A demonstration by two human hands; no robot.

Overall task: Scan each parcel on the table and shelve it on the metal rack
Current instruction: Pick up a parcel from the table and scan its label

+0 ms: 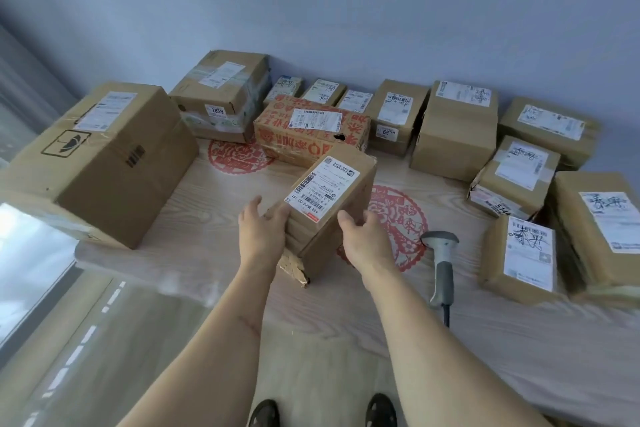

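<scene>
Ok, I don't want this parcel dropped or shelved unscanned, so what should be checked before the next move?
1. Both hands on the parcel: ok, left hand and right hand grip its near sides.
2. Label faces up, unobstructed: ok.
3. Scanner within reach: ok, lying on the table right of the parcel.
4. Parcel already scanned: cannot tell.
5. Parcel intact: not ok, near bottom corner torn.
6. Metal rack free: cannot tell, not in view.
</scene>
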